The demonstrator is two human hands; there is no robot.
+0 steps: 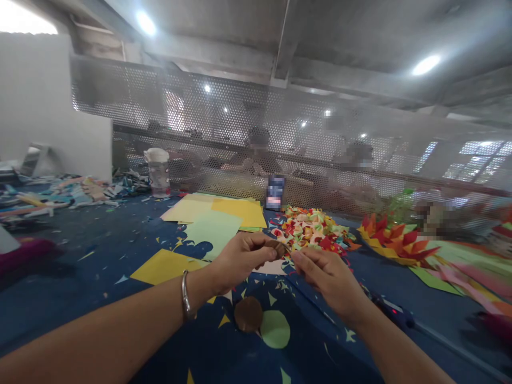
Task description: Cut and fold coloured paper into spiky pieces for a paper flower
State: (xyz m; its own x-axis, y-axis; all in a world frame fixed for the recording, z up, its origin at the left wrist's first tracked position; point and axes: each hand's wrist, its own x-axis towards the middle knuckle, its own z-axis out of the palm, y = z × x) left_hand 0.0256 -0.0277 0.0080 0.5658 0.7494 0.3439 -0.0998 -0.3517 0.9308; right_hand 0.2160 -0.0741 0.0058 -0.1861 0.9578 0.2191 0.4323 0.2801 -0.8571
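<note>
My left hand [240,256], with a silver bangle at the wrist, is closed in a pinch on a small brown piece [279,247], which looks folded or curled. Close against it, the fingertips of my right hand [326,277] are pinched together; what they grip is too small to make out, though a thin sliver shows between the two hands. Below them a brown disc [248,314] lies on the dark blue cloth, beside a pale green paper disc [276,329]. Behind my left hand is a light green sheet [218,224] with rounded cut-outs along its edge.
Yellow sheets [240,209] and a yellow piece [160,266] lie to the left. A heap of colourful folded paper bits [316,226] sits behind my right hand, near a propped phone [276,192]. A tumbler [158,173] stands far left; a dark blue corded tool [392,310] lies right.
</note>
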